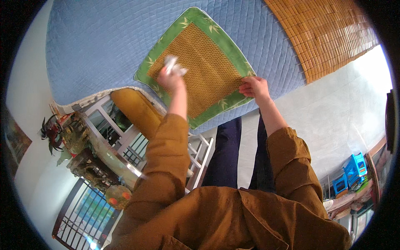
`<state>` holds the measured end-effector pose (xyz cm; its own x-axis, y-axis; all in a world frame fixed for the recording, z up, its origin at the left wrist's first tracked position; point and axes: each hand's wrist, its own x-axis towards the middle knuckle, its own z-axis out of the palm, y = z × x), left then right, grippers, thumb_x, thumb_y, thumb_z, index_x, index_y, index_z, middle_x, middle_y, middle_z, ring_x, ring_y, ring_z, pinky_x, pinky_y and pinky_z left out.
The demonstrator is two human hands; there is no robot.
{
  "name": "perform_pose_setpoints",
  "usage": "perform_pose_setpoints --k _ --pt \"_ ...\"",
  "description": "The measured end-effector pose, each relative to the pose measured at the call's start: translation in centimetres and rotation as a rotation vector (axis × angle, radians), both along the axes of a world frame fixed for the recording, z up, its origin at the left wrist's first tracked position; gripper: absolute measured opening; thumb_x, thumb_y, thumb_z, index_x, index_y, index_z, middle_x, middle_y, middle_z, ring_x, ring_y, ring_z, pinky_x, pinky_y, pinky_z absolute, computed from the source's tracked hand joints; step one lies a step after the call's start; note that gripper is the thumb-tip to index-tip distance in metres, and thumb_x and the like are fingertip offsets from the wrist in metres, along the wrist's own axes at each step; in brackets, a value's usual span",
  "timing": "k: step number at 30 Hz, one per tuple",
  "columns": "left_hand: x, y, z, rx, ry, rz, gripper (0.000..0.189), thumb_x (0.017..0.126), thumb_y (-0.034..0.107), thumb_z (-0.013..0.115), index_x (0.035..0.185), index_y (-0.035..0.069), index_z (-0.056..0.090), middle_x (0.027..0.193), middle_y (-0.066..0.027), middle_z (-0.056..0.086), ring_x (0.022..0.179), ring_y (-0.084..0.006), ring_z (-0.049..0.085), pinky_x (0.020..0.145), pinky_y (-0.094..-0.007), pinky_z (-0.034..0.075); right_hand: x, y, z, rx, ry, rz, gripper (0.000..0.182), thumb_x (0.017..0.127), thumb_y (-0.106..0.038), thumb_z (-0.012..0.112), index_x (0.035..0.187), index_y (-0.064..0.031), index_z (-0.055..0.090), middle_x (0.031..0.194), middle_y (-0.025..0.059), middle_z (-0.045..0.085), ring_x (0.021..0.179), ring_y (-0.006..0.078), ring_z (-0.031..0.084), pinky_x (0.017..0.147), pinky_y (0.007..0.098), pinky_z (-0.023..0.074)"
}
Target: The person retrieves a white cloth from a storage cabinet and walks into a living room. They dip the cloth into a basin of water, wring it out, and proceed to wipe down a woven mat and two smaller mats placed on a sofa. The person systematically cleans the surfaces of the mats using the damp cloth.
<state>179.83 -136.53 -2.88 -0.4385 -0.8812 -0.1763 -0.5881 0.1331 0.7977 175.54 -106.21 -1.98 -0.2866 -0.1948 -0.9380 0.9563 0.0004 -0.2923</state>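
A woven mat pad with a green bamboo-leaf border lies on a blue quilted bed cover. My left hand, slightly blurred, holds a crumpled white tissue or cloth over the left part of the woven surface; whether it touches the weave cannot be told. At the pad's right corner, my right hand pinches the green border between thumb and fingers.
A slatted bamboo mat covers the bed's upper right. Below the bed's left edge are a mustard-coloured bolster or cushion and a white slatted frame. Blue plastic stools stand at the far right.
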Motion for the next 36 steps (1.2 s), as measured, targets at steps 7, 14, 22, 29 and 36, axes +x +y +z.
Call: perform_pose_setpoints --k 7,14,22,29,36 --pt "-9.6 11.4 1.3 -0.492 0.101 -0.982 0.026 0.072 0.002 0.068 0.095 0.014 0.068 0.111 -0.0060 0.053 0.106 -0.0294 0.051 0.090 -0.0381 0.046 -0.7 -0.6 0.5 -0.001 -0.053 0.033 0.023 0.083 -0.020 0.059 0.093 -0.0002 0.067 0.078 0.0150 0.070 0.066 0.0245 0.070 0.053 0.0297 0.0540" --pt "-5.0 -6.0 0.0 -0.775 -0.269 -0.605 0.017 0.086 0.025 0.061 0.097 0.013 0.065 0.101 -0.0094 0.056 0.101 -0.0265 0.050 0.086 -0.0408 0.042 -0.4 -1.1 -0.5 -0.064 -0.042 0.053 0.025 0.084 -0.022 0.058 0.094 -0.0009 0.067 0.078 0.0148 0.070 0.068 0.0250 0.071 0.055 0.0312 0.0554" --pt "2.5 -9.0 1.9 -0.448 -0.353 -0.235 0.034 0.074 0.007 0.068 0.107 0.009 0.057 0.105 -0.0118 0.055 0.098 -0.0333 0.055 0.083 -0.0445 0.046 -0.9 -0.6 -0.2 -0.005 -0.079 0.065 0.023 0.083 -0.022 0.060 0.092 -0.0018 0.067 0.078 0.0146 0.071 0.068 0.0252 0.071 0.055 0.0308 0.0554" --pt "-8.3 7.6 1.5 -0.443 -0.011 -0.815 0.030 0.072 0.010 0.072 0.098 0.022 0.065 0.098 -0.0015 0.056 0.092 -0.0240 0.058 0.076 -0.0377 0.050 -0.7 -0.2 -0.6 -0.030 -0.048 0.070 0.024 0.083 -0.023 0.060 0.093 -0.0013 0.066 0.078 0.0143 0.071 0.070 0.0257 0.071 0.057 0.0322 0.0556" --pt "-4.0 -2.8 0.8 -0.553 -0.223 -0.707 0.027 0.074 0.007 0.069 0.098 0.018 0.065 0.104 -0.0036 0.056 0.097 -0.0255 0.058 0.082 -0.0376 0.049 -0.9 -0.1 -0.1 -0.015 -0.046 0.075 0.026 0.083 -0.023 0.060 0.095 -0.0014 0.067 0.078 0.0142 0.071 0.070 0.0253 0.071 0.058 0.0317 0.0557"
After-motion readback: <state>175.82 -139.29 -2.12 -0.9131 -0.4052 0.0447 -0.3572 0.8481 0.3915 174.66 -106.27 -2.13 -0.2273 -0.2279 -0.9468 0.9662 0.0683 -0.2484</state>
